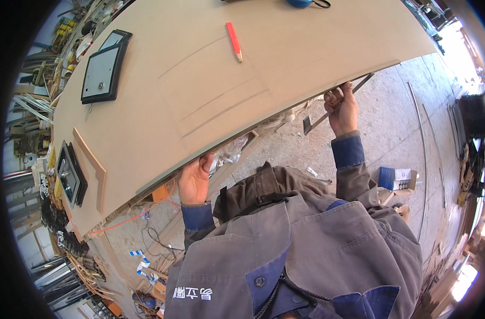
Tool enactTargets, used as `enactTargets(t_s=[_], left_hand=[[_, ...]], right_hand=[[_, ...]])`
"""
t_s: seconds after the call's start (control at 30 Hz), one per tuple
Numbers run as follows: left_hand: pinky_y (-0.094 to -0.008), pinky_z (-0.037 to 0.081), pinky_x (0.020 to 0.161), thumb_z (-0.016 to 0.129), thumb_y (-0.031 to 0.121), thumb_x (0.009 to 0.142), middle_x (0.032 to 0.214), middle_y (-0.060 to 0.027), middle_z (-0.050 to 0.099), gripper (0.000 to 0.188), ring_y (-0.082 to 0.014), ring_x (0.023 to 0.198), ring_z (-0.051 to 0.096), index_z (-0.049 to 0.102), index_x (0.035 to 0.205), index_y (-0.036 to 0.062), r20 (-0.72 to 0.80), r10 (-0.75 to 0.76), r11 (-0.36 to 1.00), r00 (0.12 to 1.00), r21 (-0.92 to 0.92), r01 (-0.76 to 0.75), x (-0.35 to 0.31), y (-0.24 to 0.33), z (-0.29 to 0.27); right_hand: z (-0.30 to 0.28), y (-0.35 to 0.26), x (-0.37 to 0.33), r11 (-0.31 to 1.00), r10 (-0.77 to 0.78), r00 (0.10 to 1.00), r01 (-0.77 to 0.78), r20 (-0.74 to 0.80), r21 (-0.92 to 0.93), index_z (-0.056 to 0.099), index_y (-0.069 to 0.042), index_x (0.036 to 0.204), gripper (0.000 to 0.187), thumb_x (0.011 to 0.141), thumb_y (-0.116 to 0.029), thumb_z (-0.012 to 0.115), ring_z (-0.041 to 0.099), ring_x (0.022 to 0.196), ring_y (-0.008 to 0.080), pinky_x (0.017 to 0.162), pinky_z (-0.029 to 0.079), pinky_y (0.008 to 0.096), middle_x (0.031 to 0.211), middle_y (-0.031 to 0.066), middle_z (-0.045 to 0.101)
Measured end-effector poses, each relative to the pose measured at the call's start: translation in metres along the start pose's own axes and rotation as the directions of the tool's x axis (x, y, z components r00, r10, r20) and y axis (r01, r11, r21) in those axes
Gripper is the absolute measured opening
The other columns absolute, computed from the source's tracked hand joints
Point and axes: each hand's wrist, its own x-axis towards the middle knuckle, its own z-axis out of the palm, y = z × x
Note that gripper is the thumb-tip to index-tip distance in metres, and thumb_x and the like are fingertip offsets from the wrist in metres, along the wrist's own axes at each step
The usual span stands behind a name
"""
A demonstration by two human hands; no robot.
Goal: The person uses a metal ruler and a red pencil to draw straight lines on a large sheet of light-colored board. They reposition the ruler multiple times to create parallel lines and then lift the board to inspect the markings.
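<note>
A long, thin grey strip (pixel 273 118) runs along the near edge of a large tan board (pixel 147 143). My left hand (pixel 194 179) is closed on the strip left of centre, its fingers partly hidden under the edge. Farther right, my right hand (pixel 343 110) pinches the strip with thumb and curled fingers. A narrow dark metal bar (pixel 320 120) with a small dark end plate passes behind that hand; whether the fingers touch it I cannot tell. Pencil lines are drawn on the board, and a red carpenter's pencil (pixel 233 41) lies beside them.
Dark-framed panels (pixel 101 72) and a framed piece (pixel 71 173) lie on the board's left, beside an angled wooden strip (pixel 91 162). A blue round tool (pixel 301 2) sits at the far edge. On the floor are an open carton (pixel 396 179), an orange cable (pixel 112 227) and long rods (pixel 420 138).
</note>
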Motion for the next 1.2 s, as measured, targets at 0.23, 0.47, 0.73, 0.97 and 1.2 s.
enactTargets(t_s=[0.23, 0.47, 0.73, 0.97, 1.2], left_hand=[[-0.0446, 0.051, 0.108, 0.061, 0.028, 0.1, 0.144, -0.0272, 0.049, 0.054, -0.0459, 0.133, 0.049, 0.045, 0.141, -0.0033, 0.001, -0.036, 0.994, 0.999, -0.1, 0.036, -0.016, 0.007, 0.037], [-0.047, 0.053, 0.104, 0.061, 0.034, 0.1, 0.13, -0.0192, 0.063, 0.044, -0.039, 0.122, 0.06, 0.055, 0.13, 0.0027, -0.009, 0.114, 0.994, 0.993, 0.008, -0.114, -0.005, -0.011, 0.014], [-0.0477, 0.057, 0.095, 0.057, 0.033, 0.103, 0.126, -0.0096, 0.066, 0.037, -0.0287, 0.111, 0.066, 0.057, 0.129, 0.0059, 0.011, 0.224, 0.974, 0.975, 0.017, -0.224, 0.002, -0.036, 0.009], [-0.0446, 0.059, 0.091, 0.063, 0.033, 0.098, 0.125, -0.0105, 0.065, 0.045, -0.0259, 0.113, 0.066, 0.053, 0.132, 0.005, -0.126, 0.17, 0.983, 0.977, 0.087, -0.16, -0.005, -0.014, 0.04], [-0.0421, 0.059, 0.09, 0.066, 0.032, 0.097, 0.128, -0.0111, 0.062, 0.052, -0.0242, 0.114, 0.065, 0.048, 0.137, 0.0039, -0.125, 0.144, 0.985, 0.982, 0.114, -0.13, -0.009, -0.005, 0.048]], right_hand=[[-0.006, 0.005, 0.002, 0.992, -0.089, 0.996, 0.091, 0.031, -0.083, 0.054, -0.006, 0.115, 0.045, 0.103, -0.05, 0.053, 0.06, 0.07, 0.0157, 0.053, 0.039, 0.0263, 0.097, 0.0062, 0.063], [-0.01, 0.012, 0.009, 0.998, -0.028, 0.999, 0.026, -0.038, -0.053, 0.055, -0.015, 0.119, 0.044, 0.105, -0.055, 0.043, 0.059, 0.074, 0.0157, 0.054, 0.038, 0.0258, 0.104, 0.0053, 0.064], [-0.046, 0.019, 0.033, 0.997, -0.035, 0.999, 0.033, -0.025, -0.074, 0.058, -0.02, 0.124, 0.034, 0.104, -0.047, 0.053, 0.058, 0.075, 0.0126, 0.056, 0.043, 0.0243, 0.108, 0.0072, 0.065], [-0.034, 0.012, 0.028, 0.991, -0.022, 0.999, 0.016, -0.04, -0.135, 0.063, -0.016, 0.125, 0.044, 0.102, -0.052, 0.053, 0.061, 0.072, 0.0113, 0.049, 0.043, 0.018, 0.104, 0.0041, 0.072], [-0.039, 0.006, 0.028, 0.986, -0.054, 0.988, 0.075, 0.145, -0.15, 0.062, -0.021, 0.116, 0.032, 0.103, -0.048, 0.053, 0.062, 0.075, 0.0079, 0.046, 0.039, 0.0188, 0.108, -0.0017, 0.071]])
